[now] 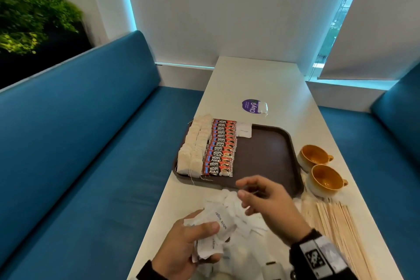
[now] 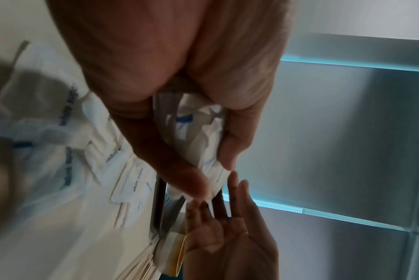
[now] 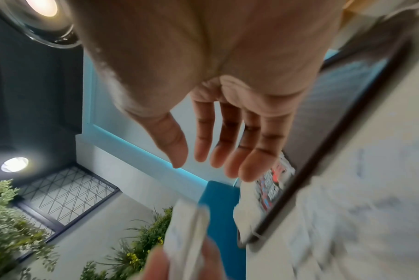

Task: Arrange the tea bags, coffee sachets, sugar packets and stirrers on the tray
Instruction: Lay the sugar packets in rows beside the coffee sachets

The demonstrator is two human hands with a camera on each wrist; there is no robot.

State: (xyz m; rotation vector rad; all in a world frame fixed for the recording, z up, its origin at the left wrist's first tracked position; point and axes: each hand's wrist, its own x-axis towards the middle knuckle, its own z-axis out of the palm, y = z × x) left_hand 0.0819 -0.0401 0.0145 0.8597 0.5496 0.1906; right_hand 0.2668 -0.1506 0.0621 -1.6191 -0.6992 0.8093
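Note:
A brown tray [image 1: 268, 157] lies on the white table, with two columns of tea bags [image 1: 193, 150] at its left. Beside them runs a column of red coffee sachets [image 1: 221, 150]. One white sugar packet [image 1: 244, 130] lies at the tray's far edge. My left hand [image 1: 188, 243] grips a bunch of white sugar packets [image 1: 218, 227] [image 2: 198, 136] near the table's front. More sugar packets [image 1: 241, 216] are heaped beneath. My right hand [image 1: 261, 198] [image 3: 218, 144] hovers just above the heap, fingers relaxed, holding nothing. Wooden stirrers [image 1: 336, 225] lie at the right.
Two orange-lined cups [image 1: 318, 166] stand right of the tray. A purple round sticker [image 1: 250, 105] and a small clear packet [image 1: 262, 108] lie farther back on the table [image 1: 261, 79]. Blue benches [image 1: 79, 143] flank the table on both sides.

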